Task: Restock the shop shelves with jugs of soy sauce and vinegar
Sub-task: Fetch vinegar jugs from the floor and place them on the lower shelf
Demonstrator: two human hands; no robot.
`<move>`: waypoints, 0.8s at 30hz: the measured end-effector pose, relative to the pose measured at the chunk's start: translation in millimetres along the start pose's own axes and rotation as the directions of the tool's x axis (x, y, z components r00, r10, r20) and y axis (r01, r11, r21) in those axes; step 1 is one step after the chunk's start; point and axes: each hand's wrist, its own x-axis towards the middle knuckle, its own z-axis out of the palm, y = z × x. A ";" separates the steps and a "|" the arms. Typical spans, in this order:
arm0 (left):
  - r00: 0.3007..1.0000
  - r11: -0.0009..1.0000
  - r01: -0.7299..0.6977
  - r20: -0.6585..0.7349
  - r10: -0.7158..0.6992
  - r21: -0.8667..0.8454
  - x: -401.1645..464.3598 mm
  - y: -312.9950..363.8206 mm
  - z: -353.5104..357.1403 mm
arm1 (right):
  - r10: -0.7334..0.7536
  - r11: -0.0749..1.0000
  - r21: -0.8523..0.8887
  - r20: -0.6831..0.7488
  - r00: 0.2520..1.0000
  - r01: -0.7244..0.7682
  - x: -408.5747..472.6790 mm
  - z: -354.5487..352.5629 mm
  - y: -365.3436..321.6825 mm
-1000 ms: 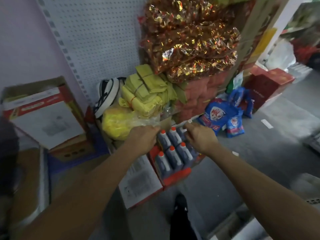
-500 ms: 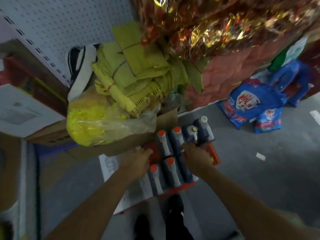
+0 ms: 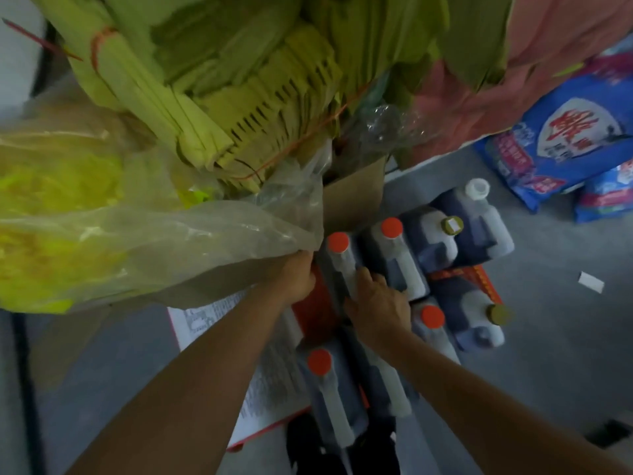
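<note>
Down on the grey floor (image 3: 548, 354), at the foot of the stacked goods, sits an opened red carton (image 3: 313, 313) packed with jugs of dark sauce. Farthest left, a clear plastic bag of yellow goods (image 3: 85, 214) bulges over the carton's edge, with tied bundles of yellow paper (image 3: 219, 108) piled above it. The left hand (image 3: 296, 277) reaches in under that bag, its fingers curled at the carton's far-left corner; whether it grips the box wall or only pushes the plastic aside is hard to say. Next comes the orange-capped jug (image 3: 342, 258), upright at the back left of the carton. The right hand (image 3: 375, 301) lies against it, fingers bent around its handle side in what looks like the start of a grip. Further right stand more jugs, among them a white-capped one (image 3: 478, 214), then blue detergent bags (image 3: 561, 138).

Lifting now risks the jug's cap snagging the overhanging bag and dragging the paper bundles down. A loose hold on a heavy jug could also let it drop among its neighbours.
</note>
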 end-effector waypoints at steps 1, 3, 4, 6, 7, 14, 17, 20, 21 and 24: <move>1.000 1.000 -0.005 -0.007 0.005 -0.028 6.2 -3.1 2.5 | -0.021 1.000 0.021 -0.002 1.000 0.021 1.9 1.0 2.8; 1.000 0.995 0.002 -0.016 -0.004 -0.102 9.4 -13.4 10.0 | -0.119 0.991 0.060 0.021 0.993 0.117 9.6 2.4 11.7; 0.999 0.988 0.044 -0.007 -0.046 -0.145 4.7 -18.0 12.3 | -0.178 0.982 0.077 0.048 0.983 0.174 14.9 2.2 14.8; 0.992 0.968 0.123 0.027 -0.120 -0.218 -11.4 -36.7 21.6 | -0.297 0.955 0.055 0.119 0.947 0.292 25.1 2.3 16.1; 0.991 0.956 0.135 0.048 -0.127 -0.259 -20.5 -48.2 25.7 | -0.351 0.936 0.030 0.142 0.926 0.350 29.4 4.0 13.9; 0.999 0.936 -0.009 -0.051 -0.009 -0.351 -41.1 -75.2 42.1 | -0.490 0.871 0.077 0.094 0.867 0.484 35.3 11.6 5.8; 0.992 0.930 -0.043 -0.125 -0.003 -0.365 -54.7 -68.6 41.1 | -0.513 0.855 0.114 0.039 0.857 0.506 26.6 3.8 1.0; 0.982 0.881 -0.076 -0.187 -0.014 -0.466 -90.0 -67.3 30.5 | -0.558 0.823 0.116 -0.019 0.830 0.556 11.5 -12.9 -17.5; 0.978 0.864 -0.088 -0.209 -0.021 -0.495 -105.2 -66.2 23.8 | -0.566 0.816 0.122 -0.029 0.824 0.564 3.5 -19.7 -24.3; 0.964 0.846 -0.110 -0.265 -0.038 -0.522 -171.6 -63.9 -17.3 | -0.594 0.779 0.199 -0.070 0.801 0.595 -34.2 -42.2 -55.6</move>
